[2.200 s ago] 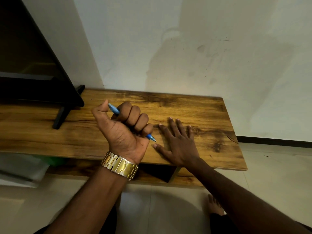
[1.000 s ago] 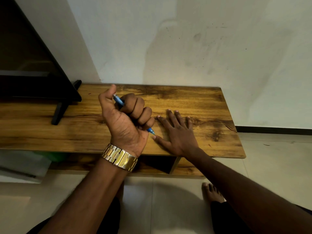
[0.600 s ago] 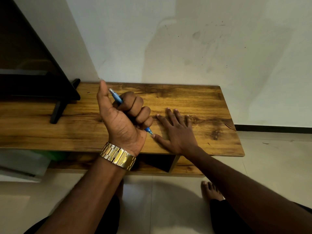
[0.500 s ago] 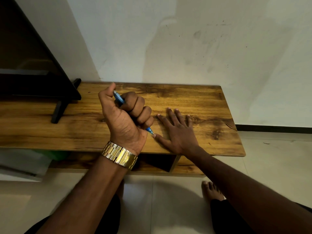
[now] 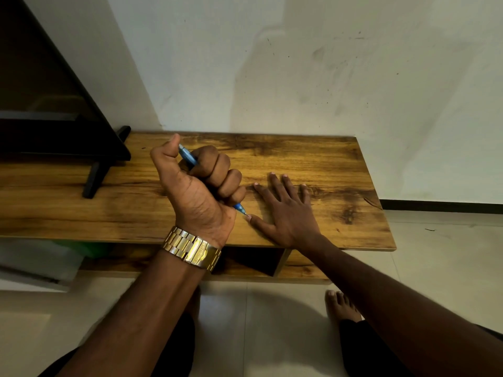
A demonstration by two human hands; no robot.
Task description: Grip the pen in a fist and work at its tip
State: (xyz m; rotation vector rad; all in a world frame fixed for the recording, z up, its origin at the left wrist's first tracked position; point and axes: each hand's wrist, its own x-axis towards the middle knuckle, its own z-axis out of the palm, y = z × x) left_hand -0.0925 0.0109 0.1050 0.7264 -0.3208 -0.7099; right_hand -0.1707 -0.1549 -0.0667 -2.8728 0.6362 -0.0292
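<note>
Left hand (image 5: 200, 191) is fisted around a blue pen (image 5: 187, 156), tip pointing down and sitting right at the thumbnail of the right hand (image 5: 288, 210), which lies flat with fingers spread on the wooden desk (image 5: 326, 156). Looks like the tip is working its way around those spread fingers. Next bit needs careful aim so the point lands on wood, not skin.

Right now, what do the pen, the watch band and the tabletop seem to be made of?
The pen, gripped in the left hand, looks like glossy blue plastic, part see-through. The watch band looks like polished gold-toned metal: shiny linked segments. The tabletop, under the flat right hand, shows brown wood grain with a smooth sheen; solid wood or printed laminate, I cannot tell.
</note>
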